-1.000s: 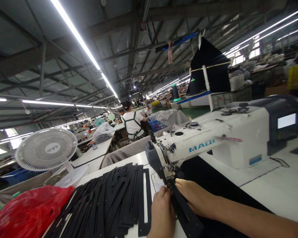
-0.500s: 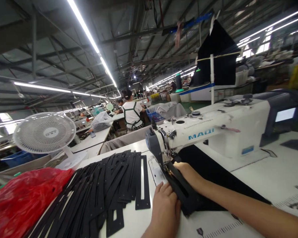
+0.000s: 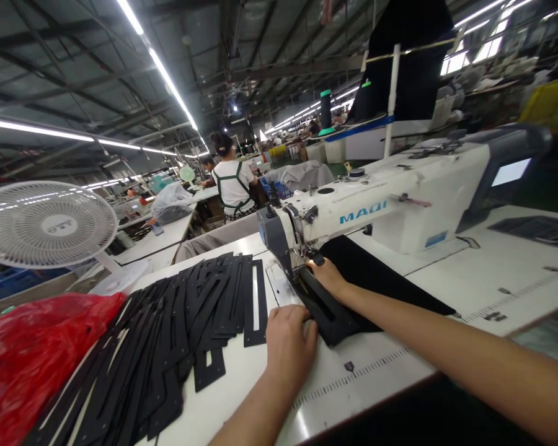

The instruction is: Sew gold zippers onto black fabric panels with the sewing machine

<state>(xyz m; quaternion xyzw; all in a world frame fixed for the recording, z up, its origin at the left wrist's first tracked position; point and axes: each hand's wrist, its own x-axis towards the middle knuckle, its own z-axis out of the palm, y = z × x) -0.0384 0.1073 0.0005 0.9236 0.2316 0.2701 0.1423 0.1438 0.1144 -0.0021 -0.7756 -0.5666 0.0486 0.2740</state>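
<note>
A white MAQI sewing machine (image 3: 390,207) stands over a black slotted strip (image 3: 323,306), which lies on a larger black fabric panel (image 3: 381,279) under the needle area. My left hand (image 3: 291,341) lies on the white table just left of the strip, fingers forward, thumb by the strip's edge. Close to the presser foot, my right hand (image 3: 328,279) grips the black fabric at the strip's right side; its fingertips are partly hidden by the machine head. To the left spreads a pile of black slotted strips (image 3: 199,303), overlapping one another.
A red plastic bag (image 3: 41,353) lies at the left edge, with a white fan (image 3: 56,223) behind it. Past the table, a person in a white shirt (image 3: 232,186) sits facing away. A thread cone (image 3: 325,111) stands above the machine; a ruler scale (image 3: 353,375) runs along the table's front.
The camera view has tilted down and shifted, so the scene sits higher and further left. My left hand has slid slightly back from the needle area along the strip; my right stays by the presser foot.
</note>
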